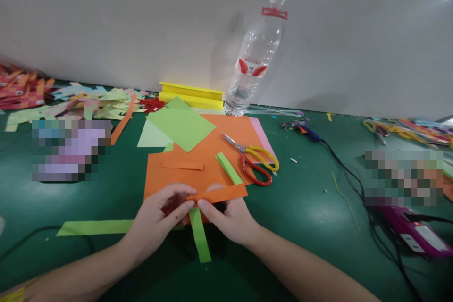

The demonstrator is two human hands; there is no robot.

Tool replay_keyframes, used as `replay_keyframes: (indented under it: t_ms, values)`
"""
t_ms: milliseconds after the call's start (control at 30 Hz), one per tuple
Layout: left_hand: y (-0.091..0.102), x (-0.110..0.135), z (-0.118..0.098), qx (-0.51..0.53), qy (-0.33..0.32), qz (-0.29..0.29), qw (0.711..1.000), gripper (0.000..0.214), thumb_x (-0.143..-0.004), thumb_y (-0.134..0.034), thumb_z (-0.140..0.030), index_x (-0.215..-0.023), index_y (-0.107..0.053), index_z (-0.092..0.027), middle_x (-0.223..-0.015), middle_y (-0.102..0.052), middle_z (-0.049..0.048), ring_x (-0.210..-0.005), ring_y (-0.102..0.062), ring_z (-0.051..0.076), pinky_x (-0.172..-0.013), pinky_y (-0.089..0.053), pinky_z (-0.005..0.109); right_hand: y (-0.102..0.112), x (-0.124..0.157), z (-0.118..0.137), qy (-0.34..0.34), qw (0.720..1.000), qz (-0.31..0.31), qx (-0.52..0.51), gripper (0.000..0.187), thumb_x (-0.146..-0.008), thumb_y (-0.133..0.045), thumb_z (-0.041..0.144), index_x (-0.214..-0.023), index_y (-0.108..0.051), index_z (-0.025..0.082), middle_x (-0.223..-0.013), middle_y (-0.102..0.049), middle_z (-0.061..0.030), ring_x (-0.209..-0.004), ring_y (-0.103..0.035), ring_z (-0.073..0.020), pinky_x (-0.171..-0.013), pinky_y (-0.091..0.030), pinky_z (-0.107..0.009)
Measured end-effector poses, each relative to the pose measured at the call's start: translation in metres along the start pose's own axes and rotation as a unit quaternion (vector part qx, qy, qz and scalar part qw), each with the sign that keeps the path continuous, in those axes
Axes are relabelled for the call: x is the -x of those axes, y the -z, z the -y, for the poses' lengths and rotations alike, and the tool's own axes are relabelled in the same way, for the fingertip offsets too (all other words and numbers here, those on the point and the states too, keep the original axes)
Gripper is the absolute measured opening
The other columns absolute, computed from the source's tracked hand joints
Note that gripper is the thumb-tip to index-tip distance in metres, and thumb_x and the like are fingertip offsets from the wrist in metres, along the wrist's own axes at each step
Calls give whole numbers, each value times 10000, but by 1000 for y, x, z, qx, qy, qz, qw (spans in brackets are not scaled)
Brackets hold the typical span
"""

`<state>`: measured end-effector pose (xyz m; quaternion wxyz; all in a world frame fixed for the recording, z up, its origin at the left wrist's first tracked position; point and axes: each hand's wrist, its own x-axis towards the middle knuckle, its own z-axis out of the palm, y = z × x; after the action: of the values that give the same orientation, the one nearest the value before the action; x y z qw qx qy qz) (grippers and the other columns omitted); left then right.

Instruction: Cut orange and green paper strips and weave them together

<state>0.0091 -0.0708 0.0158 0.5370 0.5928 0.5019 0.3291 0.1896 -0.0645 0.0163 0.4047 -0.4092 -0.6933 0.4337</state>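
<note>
Both my hands meet low in the middle of the head view, over the table. My left hand [163, 210] pinches the left end of an orange paper strip [226, 193]. My right hand [231, 214] grips the same strip from below, thumb near its folded part. A green paper strip [200, 238] hangs down from between my fingertips; how the two strips join is hidden. Beyond my hands lie orange paper sheets [155, 179], a loose orange strip [183, 165], a short green strip [229, 168] and scissors with yellow and red handles [244, 150].
A clear bottle [255, 52] stands by the grey wall, beside yellow folded paper [191, 96]. Green sheets [182, 125] lie before it. Paper scraps [92, 104] pile up at back left. A corded tool [311, 133] and magenta device [414, 231] are right. A long green strip [95, 227] lies left.
</note>
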Motion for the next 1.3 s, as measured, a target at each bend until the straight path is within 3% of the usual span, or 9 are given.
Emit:
replay_keyframes:
  t_ms: [267,467,667,867,1200,1300]
  values:
    - [1,1,-1,-9,-11,-18,1000,189,-803,-579,-365,-879,-614,-195,-810,-666,16,-667,-645,148,-578,-577,236,1,1,0,1,1000,3,6,146,-864,-484,255,-751,-559,199,-737,-589,-14,-711,-583,-142,-688,-494,-287]
    - [2,-2,0,-46,-46,-41,997,167,-803,-569,-347,-847,-627,-197,-822,-674,24,-696,-650,155,-607,-563,232,1,0,3,-3,1000,0,-1,217,-867,-484,254,-655,-504,208,-588,-488,30,-612,-533,-129,-622,-468,-266]
    - [4,-3,10,-51,-44,-38,997,248,-820,-558,-369,-1014,-560,-213,-888,-650,25,-718,-633,150,-634,-536,243,2,1,1,-36,999,2,1,285,-886,-467,298,-617,-452,205,-569,-450,41,-512,-468,-99,-518,-412,-236]
    - [4,-6,3,-60,-24,9,998,255,-824,-502,-407,-747,-567,-173,-630,-550,-14,-587,-553,128,-549,-456,218,3,0,2,-33,999,4,9,295,-890,-460,298,-612,-448,201,-560,-444,44,-513,-468,-96,-529,-412,-229]
    - [4,-9,3,-73,-10,-15,997,290,-833,-493,-440,-721,-543,-177,-602,-495,-34,-538,-487,110,-507,-405,201,21,-6,-2,27,996,-51,68,356,-888,-454,259,-540,-426,190,-523,-422,42,-479,-421,-88,-492,-347,-234]
    - [6,-9,2,-77,-9,-37,996,295,-831,-485,-443,-703,-532,-181,-597,-487,-36,-543,-492,116,-513,-414,204,34,-10,-10,47,987,-117,97,292,-914,-411,275,-669,-539,181,-526,-424,47,-456,-395,-89,-461,-311,-235]
